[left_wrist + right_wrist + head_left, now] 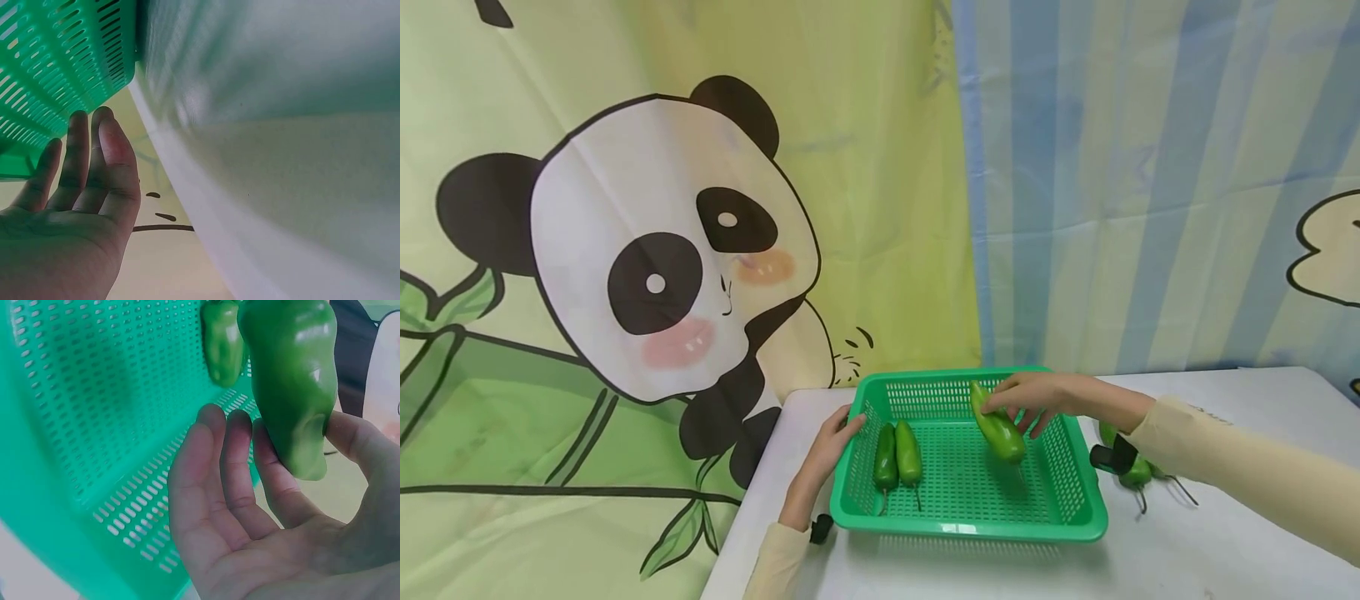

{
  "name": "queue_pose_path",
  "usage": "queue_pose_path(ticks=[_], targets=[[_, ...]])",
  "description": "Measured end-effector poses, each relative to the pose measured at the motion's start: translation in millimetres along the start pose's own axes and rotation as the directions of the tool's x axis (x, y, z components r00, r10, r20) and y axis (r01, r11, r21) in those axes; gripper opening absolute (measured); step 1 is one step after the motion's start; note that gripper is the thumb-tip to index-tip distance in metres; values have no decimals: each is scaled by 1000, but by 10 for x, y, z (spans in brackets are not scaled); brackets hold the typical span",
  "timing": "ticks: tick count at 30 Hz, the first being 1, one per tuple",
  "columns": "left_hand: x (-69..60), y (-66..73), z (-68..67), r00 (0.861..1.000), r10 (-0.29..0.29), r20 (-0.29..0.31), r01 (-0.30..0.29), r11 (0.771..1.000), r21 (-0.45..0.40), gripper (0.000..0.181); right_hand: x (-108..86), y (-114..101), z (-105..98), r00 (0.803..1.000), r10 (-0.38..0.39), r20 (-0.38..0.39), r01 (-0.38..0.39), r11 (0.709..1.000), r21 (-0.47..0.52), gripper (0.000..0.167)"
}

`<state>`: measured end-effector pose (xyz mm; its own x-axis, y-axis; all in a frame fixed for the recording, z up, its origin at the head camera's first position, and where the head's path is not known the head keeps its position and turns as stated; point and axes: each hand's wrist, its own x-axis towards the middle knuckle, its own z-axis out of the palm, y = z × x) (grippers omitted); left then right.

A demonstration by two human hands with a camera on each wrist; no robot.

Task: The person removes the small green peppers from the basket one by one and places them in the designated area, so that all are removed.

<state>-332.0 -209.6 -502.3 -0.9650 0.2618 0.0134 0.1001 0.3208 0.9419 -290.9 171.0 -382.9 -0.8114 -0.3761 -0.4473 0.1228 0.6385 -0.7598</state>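
My right hand (1037, 396) pinches a long green pepper (1002, 432) between thumb and fingers, over the right part of a green plastic basket (970, 528). In the right wrist view the thumb and forefinger hold one tapered end of that pepper (294, 375), while the other fingers curve loosely beside it. Two more green peppers (908, 454) lie side by side on the basket's floor at the left. My left hand (829, 446) rests against the basket's left rim. In the left wrist view its fingers (76, 150) extend along the outer wall.
Several green peppers (1137, 475) lie on the white table (1247, 508) right of the basket, partly hidden by my right forearm. A panda-print curtain (880, 208) and a blue striped one (1075, 208) hang behind the table.
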Motion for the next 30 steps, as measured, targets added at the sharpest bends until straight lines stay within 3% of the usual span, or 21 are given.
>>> queue_pose_path(ticks=[7, 14, 19, 23, 30], targets=[[-23, -31, 10, 999, 17, -33, -16, 1000, 14, 54, -140, 75, -153, 1000, 18, -5, -18, 1000, -5, 63], [-11, -30, 12, 999, 34, -26, -33, 999, 32, 54, -288, 236, -338, 1000, 25, -3, -25, 1000, 3, 46], [-5, -10, 35, 999, 31, -14, -30, 999, 36, 52, -388, 447, -488, 999, 39, -21, -39, 999, 15, 52], [-63, 91, 34, 1000, 17, 9, -17, 1000, 0, 52, -445, 594, -571, 999, 46, -23, -46, 999, 16, 57], [-200, 323, -8, 999, 32, 42, -32, 999, -1, 52, -517, 737, -662, 998, 55, -13, -54, 998, 42, 48]])
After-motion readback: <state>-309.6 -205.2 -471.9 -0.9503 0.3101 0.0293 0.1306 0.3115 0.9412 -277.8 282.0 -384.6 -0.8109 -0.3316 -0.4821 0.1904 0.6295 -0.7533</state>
